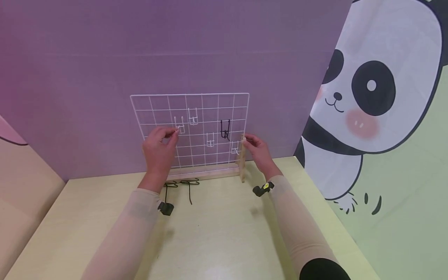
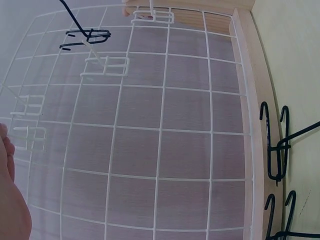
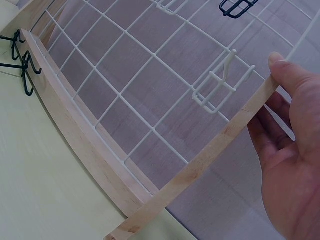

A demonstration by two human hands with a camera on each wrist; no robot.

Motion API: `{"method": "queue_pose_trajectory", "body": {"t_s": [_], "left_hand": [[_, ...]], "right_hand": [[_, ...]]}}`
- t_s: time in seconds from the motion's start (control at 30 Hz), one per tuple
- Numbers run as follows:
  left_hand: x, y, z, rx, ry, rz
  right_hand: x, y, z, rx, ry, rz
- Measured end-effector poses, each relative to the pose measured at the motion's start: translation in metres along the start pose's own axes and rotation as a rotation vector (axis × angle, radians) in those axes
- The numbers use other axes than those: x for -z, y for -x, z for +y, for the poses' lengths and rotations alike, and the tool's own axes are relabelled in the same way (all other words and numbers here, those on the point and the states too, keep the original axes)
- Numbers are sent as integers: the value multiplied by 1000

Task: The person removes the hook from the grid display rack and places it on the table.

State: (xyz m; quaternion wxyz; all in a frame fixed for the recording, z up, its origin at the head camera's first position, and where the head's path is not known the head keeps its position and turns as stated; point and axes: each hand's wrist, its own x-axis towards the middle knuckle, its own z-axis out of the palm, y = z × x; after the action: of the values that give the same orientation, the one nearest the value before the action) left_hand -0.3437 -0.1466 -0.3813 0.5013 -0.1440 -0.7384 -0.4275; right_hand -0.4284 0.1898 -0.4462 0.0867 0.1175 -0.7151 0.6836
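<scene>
A white wire grid panel (image 1: 196, 149) stands upright in a wooden stand (image 1: 210, 171) near the back wall. My left hand (image 1: 161, 149) pinches a white wire hook (image 1: 182, 128) on the upper left part of the grid; the fingertips partly cover it. At the right side, my right hand (image 3: 297, 125) holds the upper end of the stand's wooden upright (image 3: 220, 142), thumb at its tip by the grid's edge and fingers behind. Other white hooks (image 1: 193, 116) hang on the grid, one of them a white hook (image 3: 217, 92) near the right hand. A black hook (image 1: 225, 130) hangs there too.
Two more black hooks (image 2: 275, 145) lie against the front of the stand's base, their prongs jutting over the pale table (image 1: 217, 229). Behind the grid rises a purple wall (image 1: 105, 70); a panda picture (image 1: 371, 97) covers the wall at right.
</scene>
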Motion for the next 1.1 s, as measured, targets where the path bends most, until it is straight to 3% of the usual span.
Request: {"method": "queue_pose_trajectory", "body": {"t_s": [0.17, 0.4, 0.7, 1.1], "left_hand": [[1, 0, 0, -21, 10, 0], [2, 3, -1, 3, 47, 3], [4, 17, -4, 30, 0, -55], [2, 32, -5, 21, 23, -119]], "right_hand": [[0, -1, 1, -4, 6, -3], [1, -3, 4, -5, -4, -6], [1, -3, 4, -1, 4, -5], [1, -3, 6, 4, 0, -12]]}}
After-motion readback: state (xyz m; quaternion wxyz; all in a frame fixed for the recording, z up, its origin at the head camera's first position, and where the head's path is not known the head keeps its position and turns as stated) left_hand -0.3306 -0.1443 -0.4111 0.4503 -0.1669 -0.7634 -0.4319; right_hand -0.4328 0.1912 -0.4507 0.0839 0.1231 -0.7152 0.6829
